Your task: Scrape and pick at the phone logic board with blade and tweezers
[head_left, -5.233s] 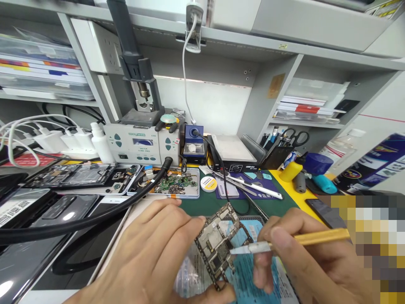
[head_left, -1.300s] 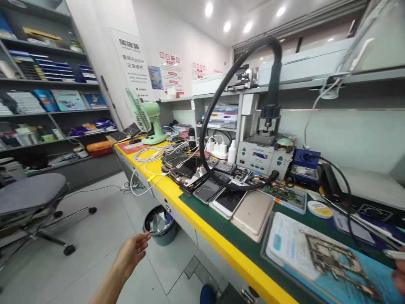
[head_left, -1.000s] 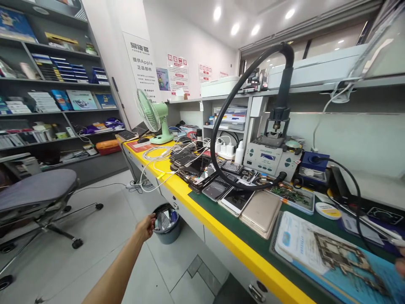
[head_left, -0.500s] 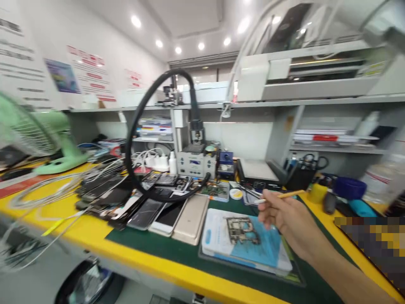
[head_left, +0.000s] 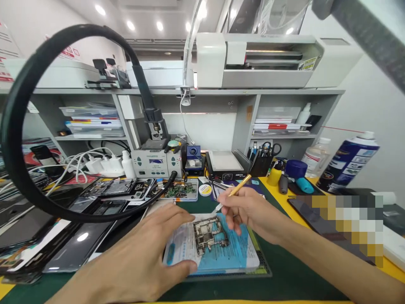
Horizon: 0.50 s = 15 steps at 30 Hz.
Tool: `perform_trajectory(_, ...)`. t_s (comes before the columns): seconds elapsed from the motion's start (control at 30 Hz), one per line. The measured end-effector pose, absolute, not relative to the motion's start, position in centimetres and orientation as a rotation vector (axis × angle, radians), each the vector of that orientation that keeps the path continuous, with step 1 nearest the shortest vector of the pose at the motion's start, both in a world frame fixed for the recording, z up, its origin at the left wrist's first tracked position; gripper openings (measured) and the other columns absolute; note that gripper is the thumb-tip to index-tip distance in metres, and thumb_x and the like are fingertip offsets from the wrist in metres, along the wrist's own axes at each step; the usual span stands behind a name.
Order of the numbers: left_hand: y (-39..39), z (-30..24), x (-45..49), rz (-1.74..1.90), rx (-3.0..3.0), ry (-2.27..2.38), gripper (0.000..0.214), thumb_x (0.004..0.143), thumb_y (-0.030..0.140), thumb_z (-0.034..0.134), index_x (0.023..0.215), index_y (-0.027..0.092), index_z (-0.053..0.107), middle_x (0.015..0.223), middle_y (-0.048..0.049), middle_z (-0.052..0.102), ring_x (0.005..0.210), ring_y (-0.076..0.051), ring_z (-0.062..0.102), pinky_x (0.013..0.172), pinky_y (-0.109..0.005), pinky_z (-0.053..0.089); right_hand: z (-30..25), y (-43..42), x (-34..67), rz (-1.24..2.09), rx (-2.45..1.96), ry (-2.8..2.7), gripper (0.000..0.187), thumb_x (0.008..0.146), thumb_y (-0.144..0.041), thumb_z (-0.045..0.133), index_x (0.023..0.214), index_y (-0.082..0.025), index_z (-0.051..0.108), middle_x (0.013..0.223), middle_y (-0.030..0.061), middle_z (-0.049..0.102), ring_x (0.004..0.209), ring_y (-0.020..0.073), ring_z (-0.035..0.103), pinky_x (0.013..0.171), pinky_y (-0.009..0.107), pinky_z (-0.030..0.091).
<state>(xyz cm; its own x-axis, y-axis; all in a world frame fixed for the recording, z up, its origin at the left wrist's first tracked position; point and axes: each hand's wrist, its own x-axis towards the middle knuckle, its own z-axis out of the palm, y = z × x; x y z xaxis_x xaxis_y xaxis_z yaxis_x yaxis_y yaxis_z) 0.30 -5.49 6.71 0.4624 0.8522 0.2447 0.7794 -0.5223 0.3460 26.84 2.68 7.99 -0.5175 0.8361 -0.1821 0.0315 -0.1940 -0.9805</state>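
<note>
A phone circuit board (head_left: 210, 237) with a dark, irregular outline lies on a flat white and blue pad (head_left: 243, 257). My right hand (head_left: 238, 207) grips a slim craft knife (head_left: 238, 185) with a gold handle, its pale tip pointing down and left near the board's upper edge. Left of the board is my left hand (head_left: 148, 245), fingers and thumb apart, with nothing held between them. Its thumb and fingertips reach over the pad's left part, close to the board. Whether the knife tip touches anything I cannot tell.
Disassembled phones (head_left: 82, 240) lie to the left beneath a looped black hose (head_left: 12, 126). Behind stand a grey soldering station (head_left: 155, 162), a tray of small parts (head_left: 190, 190) and a heating plate (head_left: 226, 162). Bottles and a spray can (head_left: 349, 160) line the right.
My left hand has come into view beside the board. My right hand has turned the craft knife from nearly level to tip-down above the board. The camera view has swung right.
</note>
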Motion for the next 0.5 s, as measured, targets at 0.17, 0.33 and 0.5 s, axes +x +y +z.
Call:
perform_trajectory(0.17, -3.3, 6.9, 2.0, 0.419, 2.557, 1.342, 0.062, 0.079, 0.046, 0.083, 0.135, 0.024, 0.069, 0.130, -0.0125, 0.073, 0.125, -0.037, 0.068, 0.112, -0.052, 0.055, 5.8, 3.2, 26.8, 1.854, -0.981, -1.447, 0.029, 0.091, -0.038, 0.083, 0.084, -0.016, 0.065, 0.069, -0.0052, 0.066, 0.048, 0.0087, 0.064, 0.038, 0.016, 0.050)
perform_trajectory(0.33, -2.9, 5.6, 2.4, 0.548, 2.670, 1.307, 0.042, 0.082, 0.034, 0.079, 0.122, 0.023, 0.072, 0.117, -0.0104, 0.078, 0.110, -0.033, 0.075, 0.104, -0.049, 0.059, 5.4, 2.7, 27.1, 1.885, -0.999, -1.396, 0.030, 0.083, -0.036, 0.089, 0.083, -0.017, 0.067, 0.070, -0.0022, 0.071, 0.047, 0.0105, 0.067, 0.038, 0.016, 0.051)
perform_trajectory(0.5, -2.6, 4.1, 2.3, 0.827, 2.678, 1.257, 0.057, 0.076, 0.026, 0.079, 0.130, 0.027, 0.062, 0.121, -0.0067, 0.074, 0.108, -0.026, 0.075, 0.096, -0.034, 0.062, 5.5, 1.5, 27.2, 1.854, -1.064, -1.348, 0.039, 0.085, -0.049, 0.088, 0.084, -0.017, 0.065, 0.071, -0.0012, 0.072, 0.046, 0.0077, 0.064, 0.040, 0.013, 0.049)
